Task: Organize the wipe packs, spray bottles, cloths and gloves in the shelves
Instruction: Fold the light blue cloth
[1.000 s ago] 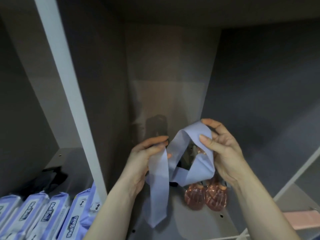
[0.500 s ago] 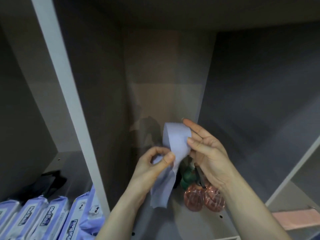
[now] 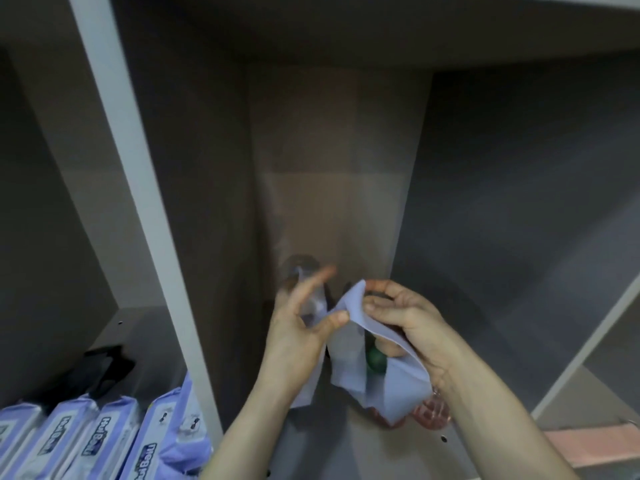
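A pale blue cloth (image 3: 349,355) hangs folded between both hands inside the middle shelf bay. My left hand (image 3: 298,334) pinches its upper left part with the thumb, the fingers spread and blurred. My right hand (image 3: 408,323) pinches the top edge and its right side. Behind the cloth stand spray bottles (image 3: 431,412) with reddish bodies and a green top (image 3: 375,360), mostly hidden. Several blue-and-white wipe packs (image 3: 104,441) stand in a row in the left bay. A black item, perhaps gloves (image 3: 104,372), lies behind them.
A white upright (image 3: 145,216) divides the left bay from the middle one. The middle shelf board (image 3: 398,448) shows peg holes. A pink cloth (image 3: 595,445) lies on the lower right shelf. The shelf walls are dark grey.
The cloth has been folded down shorter and lowered. My left hand's fingers have opened out while the thumb keeps its pinch. My right hand moved down and right.
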Demonstrator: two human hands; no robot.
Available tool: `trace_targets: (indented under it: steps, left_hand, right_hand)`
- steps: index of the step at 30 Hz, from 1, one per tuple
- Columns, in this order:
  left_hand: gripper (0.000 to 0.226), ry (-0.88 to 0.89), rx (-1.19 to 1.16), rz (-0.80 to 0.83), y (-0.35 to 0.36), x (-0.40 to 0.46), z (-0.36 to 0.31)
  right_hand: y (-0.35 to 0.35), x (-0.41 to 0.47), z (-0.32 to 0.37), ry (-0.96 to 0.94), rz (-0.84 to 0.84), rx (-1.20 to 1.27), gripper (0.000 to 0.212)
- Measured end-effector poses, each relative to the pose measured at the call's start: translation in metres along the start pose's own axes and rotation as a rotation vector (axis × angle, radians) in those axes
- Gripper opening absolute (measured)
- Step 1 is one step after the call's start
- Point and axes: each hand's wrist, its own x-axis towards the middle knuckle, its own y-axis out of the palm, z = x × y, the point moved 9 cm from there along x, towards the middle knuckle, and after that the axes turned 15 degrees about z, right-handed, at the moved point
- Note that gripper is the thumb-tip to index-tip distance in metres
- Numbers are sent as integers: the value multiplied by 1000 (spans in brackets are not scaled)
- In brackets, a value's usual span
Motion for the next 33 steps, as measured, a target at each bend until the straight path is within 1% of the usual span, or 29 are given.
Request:
trace_targets:
  steps: [2, 3, 6, 8, 9, 10, 12, 13, 14, 15, 16, 17, 19, 20, 22, 24, 26, 28, 29, 30, 31, 33]
  left_hand:
    - [21, 1, 50, 0, 1, -1, -2]
    - [13, -1, 70, -6, 1, -2, -1]
    - [10, -40, 123, 20, 4, -1, 6]
    - [11, -80, 69, 8, 2, 1, 11]
    - [12, -102, 25, 1, 1, 2, 12]
    - [14, -129, -15, 0, 2, 2, 13]
    - [19, -174, -67, -13, 3, 2, 16]
    - [23, -192, -74, -32, 1, 2, 18]
    - [28, -211, -76, -56, -1, 2, 20]
    - [32, -228, -92, -82, -4, 2, 23]
    - [31, -242, -117, -106, -8, 2, 26]
    - [28, -250, -144, -126, -12, 2, 30]
    - [30, -260, -190, -144, -18, 1, 35]
    - [32, -268, -200, -146, -20, 0, 39]
    - [37, -280, -203, -147, -23, 0, 44]
    - [40, -288, -213, -142, -24, 0, 46]
    - [47, -308, -241, -119, -20, 1, 49]
    - [48, -336, -254, -81, -15, 1, 54]
    - [41, -348, -252, -72, -13, 1, 55]
    - [32, -356, -247, -73, -12, 1, 56]
    - [24, -362, -243, -79, -12, 1, 57]
    - [15, -375, -262, -95, -15, 0, 58]
  right_hand:
    - [-3, 0, -4, 55, -31, -31, 22]
    - [-7, 0, -6, 73, -62, -48, 21]
    - [-18, -1, -13, 91, -187, -83, 17]
    - [-20, -6, -10, 89, -233, -208, 10]
    - [-16, -8, -7, 102, -224, -296, 17]
    - [-10, -10, -5, 126, -166, -423, 30]
    - [5, -12, -12, 242, -12, -742, 60]
    - [9, -14, -16, 288, 26, -917, 68]
    - [9, -14, -21, 306, 44, -1081, 67]
    - [9, -14, -23, 301, 46, -1200, 60]
    - [4, -14, -24, 271, 29, -1238, 51]
    - [0, -13, -22, 228, 2, -1200, 41]
    - [-17, -13, -17, 174, -82, -1080, 24]
    - [-27, -14, -14, 170, -110, -1025, 19]
    - [-39, -17, -12, 188, -110, -947, 18]
    - [-38, -22, -11, 235, -22, -828, 28]
    - [-32, -23, -14, 229, 90, -592, 36]
    - [-34, -19, -16, 157, 117, -396, 57]
    - [-33, -17, -15, 114, 102, -296, 67]
    - [-34, -13, -14, 56, 86, -209, 70]
    - [-33, -9, -10, -1, 70, -144, 69]
    - [-27, -5, -2, -90, 52, -112, 62]
